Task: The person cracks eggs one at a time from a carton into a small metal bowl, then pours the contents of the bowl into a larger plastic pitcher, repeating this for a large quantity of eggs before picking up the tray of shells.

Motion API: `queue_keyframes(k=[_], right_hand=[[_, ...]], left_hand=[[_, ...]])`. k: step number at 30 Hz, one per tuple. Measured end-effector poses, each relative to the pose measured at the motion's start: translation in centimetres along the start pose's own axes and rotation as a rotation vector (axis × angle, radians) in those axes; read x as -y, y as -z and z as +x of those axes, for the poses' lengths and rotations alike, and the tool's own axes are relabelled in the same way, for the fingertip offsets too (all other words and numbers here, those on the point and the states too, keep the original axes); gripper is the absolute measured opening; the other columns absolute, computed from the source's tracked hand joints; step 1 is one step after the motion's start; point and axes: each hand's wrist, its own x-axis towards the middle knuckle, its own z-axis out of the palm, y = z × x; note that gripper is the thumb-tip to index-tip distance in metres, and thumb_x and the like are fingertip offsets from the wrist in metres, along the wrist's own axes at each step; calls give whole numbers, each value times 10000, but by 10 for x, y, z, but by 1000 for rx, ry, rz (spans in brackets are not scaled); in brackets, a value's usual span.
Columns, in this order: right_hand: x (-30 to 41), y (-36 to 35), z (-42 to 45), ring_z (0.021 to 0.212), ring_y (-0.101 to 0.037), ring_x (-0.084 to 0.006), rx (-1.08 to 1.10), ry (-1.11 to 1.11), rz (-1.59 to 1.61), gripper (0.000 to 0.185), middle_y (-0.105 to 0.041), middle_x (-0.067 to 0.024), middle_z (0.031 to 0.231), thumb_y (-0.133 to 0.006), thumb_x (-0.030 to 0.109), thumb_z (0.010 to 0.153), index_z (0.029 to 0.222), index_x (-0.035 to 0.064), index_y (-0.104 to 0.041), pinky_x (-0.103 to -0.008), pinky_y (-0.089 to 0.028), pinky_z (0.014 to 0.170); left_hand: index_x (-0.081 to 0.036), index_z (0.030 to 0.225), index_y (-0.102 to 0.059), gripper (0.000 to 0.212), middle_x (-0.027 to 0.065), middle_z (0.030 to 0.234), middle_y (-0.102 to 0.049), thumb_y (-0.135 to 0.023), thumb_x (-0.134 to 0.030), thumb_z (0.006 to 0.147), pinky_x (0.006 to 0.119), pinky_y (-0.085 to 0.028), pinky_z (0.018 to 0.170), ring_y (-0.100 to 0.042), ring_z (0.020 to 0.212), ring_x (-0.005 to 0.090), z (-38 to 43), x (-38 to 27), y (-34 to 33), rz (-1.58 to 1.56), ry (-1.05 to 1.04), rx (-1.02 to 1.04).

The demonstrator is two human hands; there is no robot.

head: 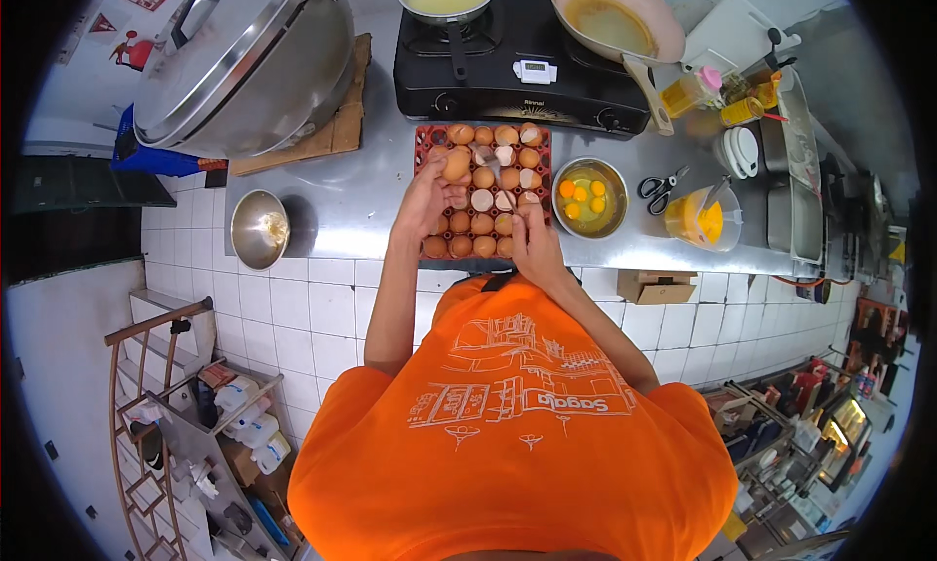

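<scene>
My left hand (433, 193) holds a brown egg (456, 164) over the left side of a red plastic egg tray (545, 142). With bent fingers, my right hand (533, 231) grips a thin metal utensil, seemingly a spoon (489, 160), whose blurred head lies close to the egg. The tray carries brown eggs and several cracked shells, some showing white insides (482, 200). Right of the tray, a steel bowl (622, 213) holds several yolks in clear egg white. Black-handled scissors (658, 190) lie beside that bowl, and a clear plastic jug (734, 223) of beaten yolk stands farther right.
A black two-burner gas stove (512, 101) at the back bears a small pot (446, 12) and a frying pan (666, 19). A large lidded steel pot (293, 77) stands on cardboard at left. Near the front edge is another steel bowl (252, 231). Jars and metal containers (801, 165) line the right.
</scene>
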Motion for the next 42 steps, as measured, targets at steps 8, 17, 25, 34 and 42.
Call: queue_keyframes(k=[8,17,25,34,42], right_hand=[[-8,2,-2,711,-642,-490,11,0,-231,131,-650,-265,791,-523,119,1014,1109,41,-477,-509,-496,560],[-32,-1,-7,670,-643,-479,99,-35,-257,135,-642,-253,724,-505,136,1023,1106,43,-455,-544,-482,541],[-48,-11,-1,758,-649,-510,-11,-113,-32,207,-663,-310,857,-474,175,1023,1144,9,-452,-586,-501,643],[-43,-2,20,931,-691,-442,349,-242,-63,406,-715,-248,1006,-583,297,941,1239,27,-638,-475,-539,863],[-74,78,22,950,-677,-215,218,-199,430,490,-674,-164,1085,-606,216,956,1408,93,-462,-363,-517,859]], left_hand=[[-72,1165,-626,395,81,967,-711,-500,-418,1021,304,-486,699,-607,749,134,17,21,-26,-49,77,-27],[-75,1110,-614,381,73,908,-685,-512,-430,1015,294,-477,667,-591,728,135,23,32,-23,-63,107,-29],[-80,1105,-609,382,55,867,-659,-546,-440,994,277,-460,628,-589,713,122,16,32,-23,-70,122,-64],[-81,963,-616,223,-7,753,-544,-527,-286,957,242,-406,559,-505,649,78,7,21,-48,313,58,-9],[2,1175,-542,381,24,825,-569,-554,-288,928,240,-416,612,-531,713,85,27,37,-113,711,-24,185]])
